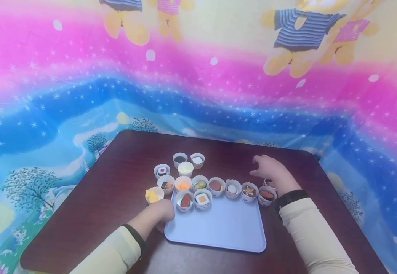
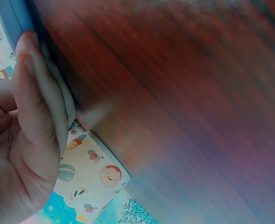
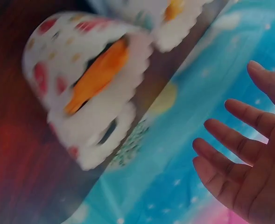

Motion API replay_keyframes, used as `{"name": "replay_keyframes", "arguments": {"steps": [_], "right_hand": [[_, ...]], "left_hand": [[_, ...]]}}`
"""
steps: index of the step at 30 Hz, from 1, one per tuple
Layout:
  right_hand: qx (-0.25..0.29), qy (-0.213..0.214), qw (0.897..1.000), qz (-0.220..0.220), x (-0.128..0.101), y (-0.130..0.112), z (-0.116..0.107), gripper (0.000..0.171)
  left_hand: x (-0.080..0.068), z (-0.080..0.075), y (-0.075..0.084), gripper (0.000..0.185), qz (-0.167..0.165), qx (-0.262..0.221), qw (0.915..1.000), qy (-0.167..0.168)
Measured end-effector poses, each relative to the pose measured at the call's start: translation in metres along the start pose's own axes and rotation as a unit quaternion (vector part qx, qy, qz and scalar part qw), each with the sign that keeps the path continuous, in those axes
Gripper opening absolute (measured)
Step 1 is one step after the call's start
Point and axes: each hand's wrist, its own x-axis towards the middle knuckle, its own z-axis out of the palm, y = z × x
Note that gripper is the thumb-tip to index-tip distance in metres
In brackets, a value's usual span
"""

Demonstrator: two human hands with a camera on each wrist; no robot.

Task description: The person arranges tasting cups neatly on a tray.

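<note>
Two hands at work: left hand [image 1: 162, 216] pinches the tray [image 1: 219, 228] at its near-left edge; right hand [image 1: 270, 169], fingers spread, hovers above the far-right cups [image 1: 267, 195]. We steady the tray, lift one cup upright.

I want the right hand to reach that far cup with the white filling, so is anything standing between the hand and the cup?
Nothing visible does. The right hand hovers open over bare table, and the white-filled cup stands to its left across that bare stretch. The row of cups along the tray lies nearer the person, outside that path.
</note>
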Motion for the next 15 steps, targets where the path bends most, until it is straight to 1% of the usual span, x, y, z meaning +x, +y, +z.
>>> {"name": "replay_keyframes", "arguments": {"steps": [1,3,7,11,15], "right_hand": [[0.005,-0.002,1.000,0.007,-0.001,0.005,0.000,0.051],[0.012,-0.005,1.000,0.018,-0.002,0.014,0.000,0.053],[0.023,-0.011,0.999,0.037,-0.004,0.030,0.002,0.060],[0.037,-0.013,0.998,0.055,-0.005,0.045,0.003,0.060],[0.051,-0.020,0.996,0.069,-0.007,0.053,0.003,0.060]], "left_hand": [[0.000,0.000,0.000,0.023,0.002,0.005,1.0000,0.002],[0.000,0.002,-0.001,0.022,0.000,-0.005,1.0000,0.006],[0.001,0.003,-0.001,0.023,0.000,-0.005,1.0000,0.007],[0.002,0.003,-0.001,0.022,-0.005,-0.021,0.9998,0.005],[0.002,0.004,-0.001,0.022,-0.008,-0.030,0.9995,0.008]]}}
